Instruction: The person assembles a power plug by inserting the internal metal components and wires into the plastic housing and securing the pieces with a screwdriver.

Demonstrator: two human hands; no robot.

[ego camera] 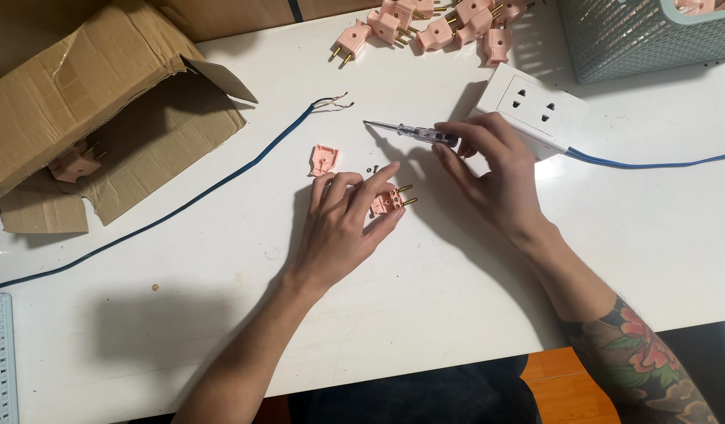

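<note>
Open plug base pinned, screwdriver in hand.
Your left hand (343,228) presses the pink plug base (390,201) to the white table (425,314), its 2 brass pins pointing right; your right hand (492,169) pinches the screwdriver (405,130). Keep the base flat; mind the tiny screw (369,168) beside the removed cover (324,159).

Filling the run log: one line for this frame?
left hand: holds plug half | right hand: holds screwdriver | cover, screw: on table
</note>
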